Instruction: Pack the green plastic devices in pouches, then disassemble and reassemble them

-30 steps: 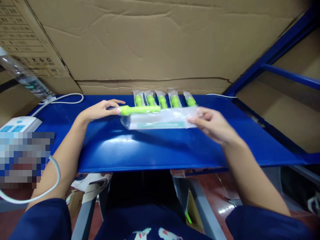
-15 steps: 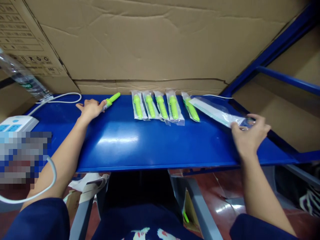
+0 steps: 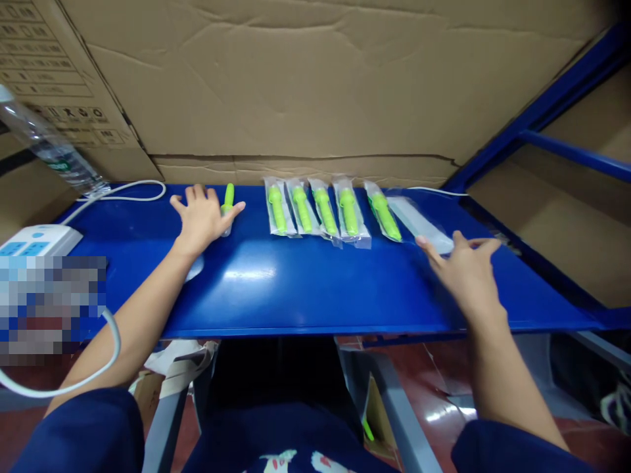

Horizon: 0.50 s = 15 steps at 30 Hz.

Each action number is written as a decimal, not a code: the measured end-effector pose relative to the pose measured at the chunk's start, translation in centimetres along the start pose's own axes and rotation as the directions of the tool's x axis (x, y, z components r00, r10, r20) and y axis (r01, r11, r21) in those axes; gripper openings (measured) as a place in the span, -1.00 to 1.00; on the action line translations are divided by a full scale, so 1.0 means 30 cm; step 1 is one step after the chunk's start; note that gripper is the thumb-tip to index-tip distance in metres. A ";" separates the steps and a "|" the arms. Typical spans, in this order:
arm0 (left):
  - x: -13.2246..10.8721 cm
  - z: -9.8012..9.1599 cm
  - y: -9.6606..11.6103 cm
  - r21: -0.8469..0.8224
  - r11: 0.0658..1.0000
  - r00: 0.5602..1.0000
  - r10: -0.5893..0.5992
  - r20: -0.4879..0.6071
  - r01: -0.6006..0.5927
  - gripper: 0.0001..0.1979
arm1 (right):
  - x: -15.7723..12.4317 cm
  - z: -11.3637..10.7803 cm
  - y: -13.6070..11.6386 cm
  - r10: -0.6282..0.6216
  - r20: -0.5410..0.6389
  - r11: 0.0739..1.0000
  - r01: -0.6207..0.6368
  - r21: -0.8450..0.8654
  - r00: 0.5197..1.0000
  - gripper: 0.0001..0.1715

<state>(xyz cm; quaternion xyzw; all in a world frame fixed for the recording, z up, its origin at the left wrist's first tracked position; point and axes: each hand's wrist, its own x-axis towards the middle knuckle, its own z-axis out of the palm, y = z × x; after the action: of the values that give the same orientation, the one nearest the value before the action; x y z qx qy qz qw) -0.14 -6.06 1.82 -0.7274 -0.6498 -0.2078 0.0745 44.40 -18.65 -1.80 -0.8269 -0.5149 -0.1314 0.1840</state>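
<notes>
A: Both hands went flat since half a sec ago. L hand [image 3: 202,218] turned the green tool [image 3: 228,197] from slanted to nearly straight; R hand [image 3: 467,272] quit pinching the clear bag [image 3: 420,220] and opened.
B: Anything hard to see?
A: Tool's near end, w/ the clear tip, sits by the L thumb and is blurry. Bag barely shows vs the blue table [image 3: 305,289]. Bottle [image 3: 49,154] is cut off at frame edge.
B: Tool axis?
A: Long axis runs front-to-back, green end pointing at the cardboard [image 3: 315,85], lying btw L index and thumb.
B: Fingers?
A: L fingers [image 3: 197,196] spread wide, palm down, thumb touching the tool, no grip. R fingers [image 3: 428,248] splayed wide too, tips on the bag's near end, holding nothing. Five bagged tools [image 3: 320,210] lie btw the two sets of fingers.
</notes>
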 end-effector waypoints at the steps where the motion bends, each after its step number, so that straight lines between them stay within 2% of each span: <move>1: -0.011 0.002 0.034 -0.033 0.996 0.997 0.084 -0.001 -0.084 -0.28 | -0.001 -0.026 -0.044 0.049 0.014 0.999 -0.049 0.016 0.999 -0.08; 2: -0.022 0.008 0.069 -0.076 0.976 0.978 0.205 0.042 -0.202 -0.33 | -0.003 -0.051 -0.092 0.034 0.022 0.998 -0.035 0.045 0.999 -0.15; 4: -0.042 0.027 0.138 -0.181 0.889 0.882 0.447 0.149 -0.420 -0.39 | -0.006 -0.087 -0.192 -0.106 0.008 0.981 0.103 0.162 0.994 -0.27; 6: -0.058 0.045 0.186 -0.261 0.826 0.803 0.555 0.218 -0.500 -0.45 | -0.012 -0.103 -0.291 -0.264 0.008 0.918 0.249 0.310 0.964 -0.42; 8: -0.064 0.051 0.203 -0.352 0.793 0.770 0.590 0.244 -0.497 -0.49 | -0.025 -0.105 -0.389 -0.408 0.125 0.846 0.324 0.423 0.904 -0.52; 10: -0.058 0.045 0.191 -0.448 0.786 0.791 0.564 0.238 -0.426 -0.48 | -0.045 -0.098 -0.484 -0.482 0.244 0.830 0.350 0.435 0.841 -0.55; 12: -0.038 0.037 0.163 -0.496 0.798 0.851 0.487 0.198 -0.342 -0.49 | -0.073 -0.087 -0.571 -0.547 0.294 0.820 0.432 0.375 0.784 -0.56; 15: 0.013 0.043 0.128 -0.461 0.839 0.930 0.359 0.073 -0.288 -0.64 | -0.115 -0.063 -0.670 -0.582 0.317 0.813 0.522 0.260 0.749 -0.41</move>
<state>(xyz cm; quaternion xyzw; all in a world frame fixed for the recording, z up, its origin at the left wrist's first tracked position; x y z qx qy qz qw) 3.89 -5.78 1.43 -0.8385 -0.4565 -0.2766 -0.1100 24.75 -14.17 1.88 -0.6293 -0.7708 0.0240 0.0964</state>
